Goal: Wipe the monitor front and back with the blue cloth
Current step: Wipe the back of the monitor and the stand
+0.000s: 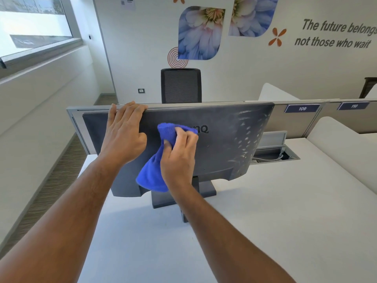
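A dark grey monitor (222,139) stands on the white desk with its back toward me; its screen side is hidden. White droplets and smears mark the right part of its back. My left hand (124,131) grips the monitor's top edge near the left, fingers curled over the rim. My right hand (179,152) holds a bunched blue cloth (152,176) pressed against the middle of the back, partly covering the brand lettering. The cloth's loose end hangs below my hand toward the stand (206,188).
The white desk (265,221) stretches toward me and to the right. A grey partition (302,117) with number tags runs behind the monitor. An open cable tray (275,155) sits at the right. A black mesh chair (181,85) stands beyond the partition.
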The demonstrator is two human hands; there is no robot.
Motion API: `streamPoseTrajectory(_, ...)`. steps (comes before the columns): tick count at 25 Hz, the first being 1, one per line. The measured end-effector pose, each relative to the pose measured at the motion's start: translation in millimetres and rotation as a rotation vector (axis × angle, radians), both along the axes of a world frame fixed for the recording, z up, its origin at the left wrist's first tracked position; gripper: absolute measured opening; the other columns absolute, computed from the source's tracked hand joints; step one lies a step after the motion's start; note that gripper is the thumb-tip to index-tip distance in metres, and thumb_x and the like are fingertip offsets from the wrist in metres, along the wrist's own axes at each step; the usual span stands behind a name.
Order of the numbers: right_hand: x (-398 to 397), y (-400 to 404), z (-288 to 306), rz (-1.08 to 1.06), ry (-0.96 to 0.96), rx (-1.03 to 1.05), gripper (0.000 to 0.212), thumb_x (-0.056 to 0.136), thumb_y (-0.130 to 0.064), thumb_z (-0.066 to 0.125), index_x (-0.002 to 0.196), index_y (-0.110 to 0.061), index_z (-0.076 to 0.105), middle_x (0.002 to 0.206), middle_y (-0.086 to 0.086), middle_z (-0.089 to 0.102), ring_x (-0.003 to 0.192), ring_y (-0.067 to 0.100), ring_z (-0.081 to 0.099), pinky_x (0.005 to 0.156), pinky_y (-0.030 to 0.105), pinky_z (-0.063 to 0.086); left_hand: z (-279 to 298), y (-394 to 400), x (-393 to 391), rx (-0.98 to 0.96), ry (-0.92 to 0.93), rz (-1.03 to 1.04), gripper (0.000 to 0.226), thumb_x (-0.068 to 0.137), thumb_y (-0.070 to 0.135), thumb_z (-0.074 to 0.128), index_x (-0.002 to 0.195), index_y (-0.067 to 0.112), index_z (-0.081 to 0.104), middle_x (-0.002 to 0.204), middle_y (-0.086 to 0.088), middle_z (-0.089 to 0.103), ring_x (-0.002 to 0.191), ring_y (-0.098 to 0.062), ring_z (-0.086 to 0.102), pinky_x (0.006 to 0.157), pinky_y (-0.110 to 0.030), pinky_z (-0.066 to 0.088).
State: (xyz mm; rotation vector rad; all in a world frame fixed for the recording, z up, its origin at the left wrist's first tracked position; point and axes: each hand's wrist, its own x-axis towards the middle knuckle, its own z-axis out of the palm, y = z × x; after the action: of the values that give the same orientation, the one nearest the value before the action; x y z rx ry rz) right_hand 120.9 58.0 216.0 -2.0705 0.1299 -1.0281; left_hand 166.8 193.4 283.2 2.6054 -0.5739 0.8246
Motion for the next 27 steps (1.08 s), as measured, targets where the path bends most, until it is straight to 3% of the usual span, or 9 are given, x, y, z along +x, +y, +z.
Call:
streamPoseTrajectory(2,11,-24,16,-0.056,-0.053,-0.055,0.037,0.098,-0.021,0.062,0.132,-0.010,0.054,0.128,0.007,0.046,0.115,0.024,0.052,0.085,0.029,0.048,0,-1,0,-0.003,-0.004,-0.003,0.075,0.077,0.003,0.058,0.148,0.019,0.040,0.152,-0.001,0.043,0.152,-0.020,0.021,0.126,-0.039,-0.010)
streamPoseTrajectory(7,21,-88,17,-0.215,-0.072,0.391,0.035,0.100,-0.025,0.061,0.132,-0.012,0.054,0.127,0.004,0.046,0.113,0.021,0.056,0.094,0.034,0.051,-1,-2,2,-0.013,-0.016,-0.008,0.074,0.078,0.002,0.056,0.148,0.019,0.040,0.153,0.000,0.043,0.152,-0.020,0.020,0.126,-0.039,-0.010)
streamPoseTrajectory(12,3,-107,-51,-0.309,0.214,0.792,0.038,0.102,-0.020,0.057,0.137,-0.007,0.047,0.138,0.014,0.050,0.122,0.033,0.056,0.094,0.037,0.048,-1,-1,2,-0.009,-0.021,-0.011,0.073,0.079,0.002,0.058,0.148,0.019,0.040,0.153,-0.001,0.042,0.152,-0.020,0.020,0.126,-0.038,-0.011)
streamPoseTrajectory(16,-4,-99,-59,-0.285,0.315,0.830,0.039,0.104,-0.020,0.054,0.139,-0.006,0.042,0.141,0.012,0.046,0.103,0.025,0.055,0.082,0.033,0.042,-2,1,2,-0.003,-0.017,-0.009,0.075,0.079,0.002,0.059,0.148,0.020,0.038,0.154,0.000,0.041,0.153,-0.021,0.019,0.127,-0.041,-0.009)
streamPoseTrajectory(21,7,-81,-6,-0.244,0.057,0.550,0.038,0.101,-0.022,0.059,0.136,-0.011,0.047,0.131,0.004,0.044,0.116,0.024,0.055,0.090,0.032,0.049,-2,0,2,-0.007,-0.009,0.000,0.075,0.079,0.001,0.059,0.148,0.021,0.037,0.155,0.000,0.039,0.154,-0.020,0.016,0.126,-0.041,-0.011)
streamPoseTrajectory(24,15,-70,20,-0.128,-0.065,0.169,0.037,0.099,-0.024,0.062,0.133,-0.013,0.055,0.127,0.003,0.046,0.115,0.020,0.052,0.090,0.026,0.047,-3,-2,1,-0.014,-0.017,0.009,0.073,0.080,0.002,0.060,0.147,0.021,0.038,0.155,0.000,0.039,0.154,-0.020,0.017,0.127,-0.042,-0.009)
streamPoseTrajectory(27,25,-77,32,-0.056,-0.163,-0.248,0.034,0.098,-0.024,0.063,0.130,-0.012,0.061,0.118,0.006,0.052,0.105,0.022,0.054,0.083,0.030,0.052,-2,-4,-1,-0.029,-0.013,0.018,0.072,0.082,0.002,0.060,0.148,0.021,0.038,0.156,-0.001,0.038,0.154,-0.019,0.016,0.127,-0.040,-0.009)
